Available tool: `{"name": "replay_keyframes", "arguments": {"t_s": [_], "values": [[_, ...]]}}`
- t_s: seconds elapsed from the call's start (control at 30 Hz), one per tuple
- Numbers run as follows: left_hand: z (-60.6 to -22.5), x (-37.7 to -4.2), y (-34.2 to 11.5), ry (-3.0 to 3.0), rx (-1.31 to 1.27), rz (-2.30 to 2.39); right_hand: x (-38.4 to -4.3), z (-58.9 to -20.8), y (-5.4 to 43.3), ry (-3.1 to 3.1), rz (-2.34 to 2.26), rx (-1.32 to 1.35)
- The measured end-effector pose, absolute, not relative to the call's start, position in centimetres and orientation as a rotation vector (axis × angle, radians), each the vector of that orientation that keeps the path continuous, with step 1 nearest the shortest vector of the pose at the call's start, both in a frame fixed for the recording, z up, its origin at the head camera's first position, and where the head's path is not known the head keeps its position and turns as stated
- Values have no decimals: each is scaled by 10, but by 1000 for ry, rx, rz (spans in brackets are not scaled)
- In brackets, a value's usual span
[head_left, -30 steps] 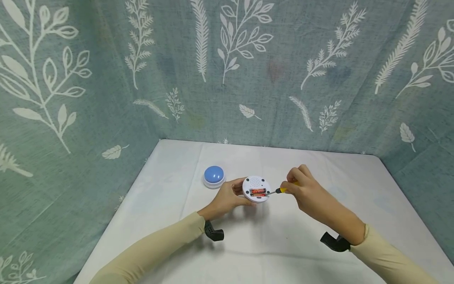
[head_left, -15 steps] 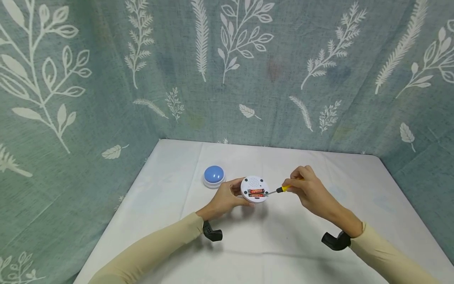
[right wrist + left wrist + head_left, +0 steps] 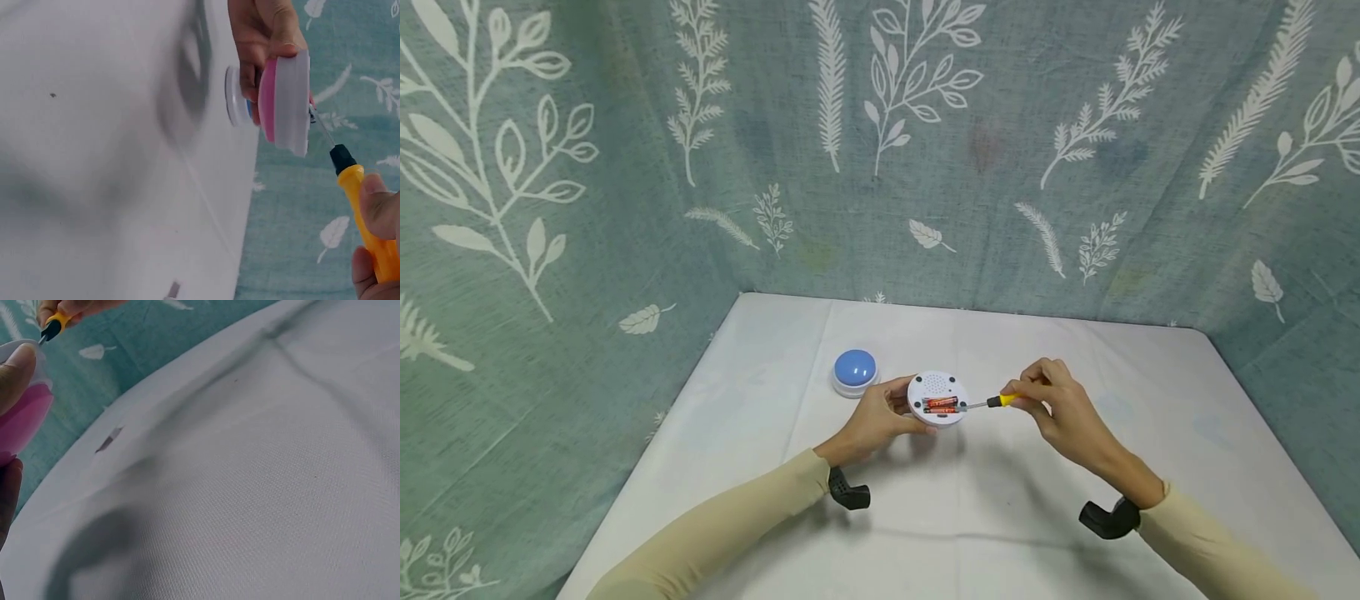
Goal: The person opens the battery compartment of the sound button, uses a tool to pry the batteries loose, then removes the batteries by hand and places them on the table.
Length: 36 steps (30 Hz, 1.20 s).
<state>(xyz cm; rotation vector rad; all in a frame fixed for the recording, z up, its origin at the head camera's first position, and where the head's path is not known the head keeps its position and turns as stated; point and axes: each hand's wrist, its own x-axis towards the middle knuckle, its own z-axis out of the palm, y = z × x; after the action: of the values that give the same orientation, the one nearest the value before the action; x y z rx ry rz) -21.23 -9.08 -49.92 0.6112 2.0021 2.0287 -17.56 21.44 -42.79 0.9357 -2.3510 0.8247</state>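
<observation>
My left hand (image 3: 874, 421) grips a round push button (image 3: 936, 385) by its rim, its white underside turned up toward me. Its dome (image 3: 270, 100) is pink, as both wrist views show. Two red batteries (image 3: 941, 405) lie side by side in the uncovered compartment, below a patch of speaker holes. From the right, my right hand (image 3: 1063, 412) holds a screwdriver (image 3: 357, 200) by its yellow handle, thumb along it. The thin metal shaft reaches the button's underside, with the tip at the right end of the lower battery.
A second push button (image 3: 854, 370) with a blue dome stands on the white-covered table (image 3: 925, 533), just behind my left hand. A small greyish piece (image 3: 110, 440) lies on the cloth in the left wrist view. Leaf-patterned green fabric (image 3: 850, 167) hangs around the table.
My right hand has shifted a little right and down, and the screwdriver lies flatter. The held button has moved slightly left. The blue button stays where it was.
</observation>
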Motion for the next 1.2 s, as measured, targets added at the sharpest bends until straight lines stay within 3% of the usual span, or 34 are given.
{"name": "replay_keyframes", "arguments": {"t_s": [0.2,0.4,1.2], "values": [[-498,-212,-89,1989,624,2043,-171,-436,214,-2431,903,811],[-498,-209,-83,2003,718,1969,-167,-441,206,-2412,945,895],[-492,-210,-85,1993,642,2032,-169,-420,235,-2446,710,994]]}}
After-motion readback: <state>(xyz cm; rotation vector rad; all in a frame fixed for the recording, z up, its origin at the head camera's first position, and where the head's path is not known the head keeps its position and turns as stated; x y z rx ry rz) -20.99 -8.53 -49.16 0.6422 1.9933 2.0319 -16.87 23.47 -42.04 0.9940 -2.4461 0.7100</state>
